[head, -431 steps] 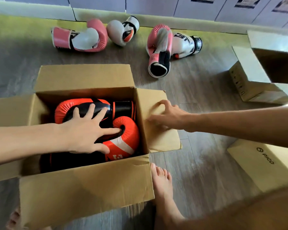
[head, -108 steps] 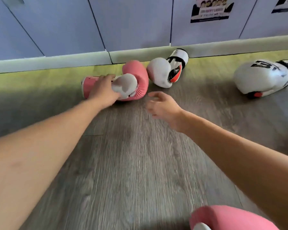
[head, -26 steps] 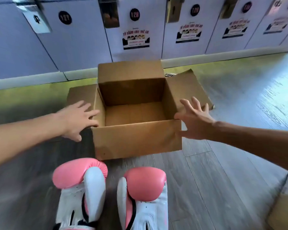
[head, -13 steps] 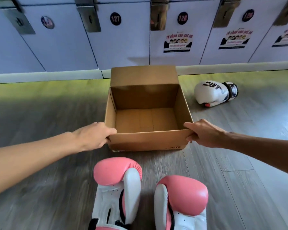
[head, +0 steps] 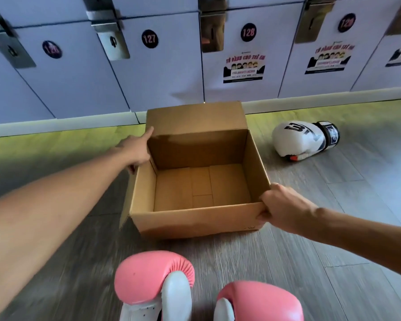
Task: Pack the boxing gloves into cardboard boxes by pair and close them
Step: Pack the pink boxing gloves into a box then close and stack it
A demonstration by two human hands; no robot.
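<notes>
Currently the step in hand is box positioning. The cardboard box stands open and empty on the floor. The right hand grips its near right corner, fingers curled over the rim. The left hand rests at the far left corner, forefinger straight against the rear flap, holding nothing. Next move, by judgement: release the box and load the pink gloves, lying just before it.

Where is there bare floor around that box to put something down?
Bare floor: right of the cardboard box, up to the white glove, and left of it under the left forearm. The box's inside is empty. Crowded in front: two pink gloves.
</notes>
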